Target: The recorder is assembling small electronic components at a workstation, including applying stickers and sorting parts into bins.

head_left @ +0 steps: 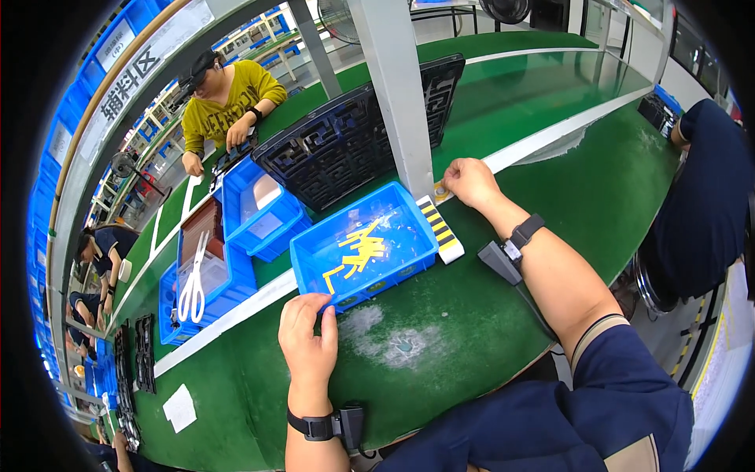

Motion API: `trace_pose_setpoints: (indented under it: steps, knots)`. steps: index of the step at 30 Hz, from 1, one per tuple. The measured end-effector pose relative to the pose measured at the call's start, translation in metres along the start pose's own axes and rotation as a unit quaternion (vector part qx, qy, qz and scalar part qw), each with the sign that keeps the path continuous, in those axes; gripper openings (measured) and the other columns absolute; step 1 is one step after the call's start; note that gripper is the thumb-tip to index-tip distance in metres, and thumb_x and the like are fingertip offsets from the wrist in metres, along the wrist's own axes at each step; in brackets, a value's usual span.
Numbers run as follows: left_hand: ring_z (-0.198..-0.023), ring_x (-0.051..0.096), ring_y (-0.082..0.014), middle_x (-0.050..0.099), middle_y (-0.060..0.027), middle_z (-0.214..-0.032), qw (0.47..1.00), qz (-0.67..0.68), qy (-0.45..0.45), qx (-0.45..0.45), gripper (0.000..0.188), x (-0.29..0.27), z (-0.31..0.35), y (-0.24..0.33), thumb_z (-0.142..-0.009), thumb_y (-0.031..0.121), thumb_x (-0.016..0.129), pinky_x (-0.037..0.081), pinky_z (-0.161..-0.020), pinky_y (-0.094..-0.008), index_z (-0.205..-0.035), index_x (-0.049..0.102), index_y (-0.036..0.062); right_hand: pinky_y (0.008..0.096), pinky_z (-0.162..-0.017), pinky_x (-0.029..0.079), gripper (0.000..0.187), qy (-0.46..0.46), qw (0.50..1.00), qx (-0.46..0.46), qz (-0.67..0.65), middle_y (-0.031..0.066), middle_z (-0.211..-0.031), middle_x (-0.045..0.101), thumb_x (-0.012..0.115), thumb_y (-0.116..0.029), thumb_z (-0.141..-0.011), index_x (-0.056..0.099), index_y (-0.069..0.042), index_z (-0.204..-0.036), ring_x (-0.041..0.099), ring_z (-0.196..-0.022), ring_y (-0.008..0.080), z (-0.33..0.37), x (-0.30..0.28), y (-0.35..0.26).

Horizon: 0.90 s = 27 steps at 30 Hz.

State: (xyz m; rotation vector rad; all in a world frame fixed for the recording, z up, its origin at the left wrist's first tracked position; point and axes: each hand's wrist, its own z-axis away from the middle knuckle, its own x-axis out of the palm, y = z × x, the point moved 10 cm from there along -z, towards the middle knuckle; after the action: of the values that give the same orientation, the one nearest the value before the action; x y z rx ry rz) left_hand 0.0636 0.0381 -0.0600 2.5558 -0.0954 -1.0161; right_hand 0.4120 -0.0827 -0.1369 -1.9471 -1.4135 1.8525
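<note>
A shallow blue plastic bin (370,293) sits in front of me on the green table, with several yellow strips (363,250) scattered on its floor. My left hand (309,338) is at its near left corner, the fingers bent over the rim and the thumb beside them. Past the bin's right side, my right hand (470,185) reaches to the foot of the grey post, its fingers curled and close together. A small yellowish piece (441,191) shows by those fingertips; its kind is unclear. Between bin and right hand lies a white block with black and yellow stripes (440,230).
Blue bins (263,216) stand at the left, one with white-handled scissors (193,283) on it. A black molded tray (326,145) leans behind the grey post (397,94). Across the table a person in yellow (232,102) works; another person sits at the far right.
</note>
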Motion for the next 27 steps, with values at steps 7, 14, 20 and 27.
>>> trace_pose_setpoints:
  steps: [7,14,20,27]
  knots:
    - [-0.085,0.06,-0.0295,0.064,-0.0119,-0.089,1.0,0.007,0.004,-0.005,0.018,-0.001,0.0,-0.001,-0.071,-0.004,0.065,0.049,-0.076,-0.0374,-0.088,0.063,0.0013,0.0387,-0.072,0.05,0.012,0.081,0.994,-0.055,-0.054,0.0142,-0.082,0.064,0.06,-0.012,-0.076,0.067,-0.003,-0.08,0.063,-0.078,0.0296,0.016,-0.027,-0.013]
    - [-0.091,0.06,-0.0313,0.063,-0.0129,-0.094,1.0,0.006,0.011,0.002,0.021,-0.002,0.002,-0.003,-0.07,-0.003,0.066,0.048,-0.081,-0.0394,-0.09,0.064,0.0016,0.0303,-0.065,0.048,0.011,0.035,0.979,-0.108,-0.167,0.0086,-0.077,0.061,0.062,-0.011,-0.079,0.066,-0.002,-0.08,0.059,-0.067,0.017,0.056,-0.059,-0.076]
    - [-0.097,0.059,-0.032,0.063,-0.0135,-0.099,1.0,0.012,0.019,-0.013,0.025,-0.005,0.004,-0.012,-0.069,-0.002,0.068,0.048,-0.084,-0.0396,-0.093,0.063,0.0019,0.0383,-0.078,0.048,0.017,0.005,0.912,-0.403,-0.078,0.0098,-0.086,0.061,0.067,-0.01,-0.074,0.064,-0.002,-0.089,0.059,-0.085,0.028,0.133,-0.046,-0.149]
    - [-0.103,0.057,-0.0319,0.062,-0.0111,-0.103,0.999,-0.004,-0.032,0.031,0.025,0.003,0.001,0.002,-0.07,0.002,0.069,0.046,-0.088,-0.0421,-0.094,0.064,0.0041,0.0462,-0.1,0.041,0.025,-0.064,0.878,-0.474,-0.011,0.0095,-0.088,0.058,0.07,-0.01,-0.072,0.062,-0.004,-0.095,0.056,-0.091,0.0274,0.157,-0.003,-0.158]
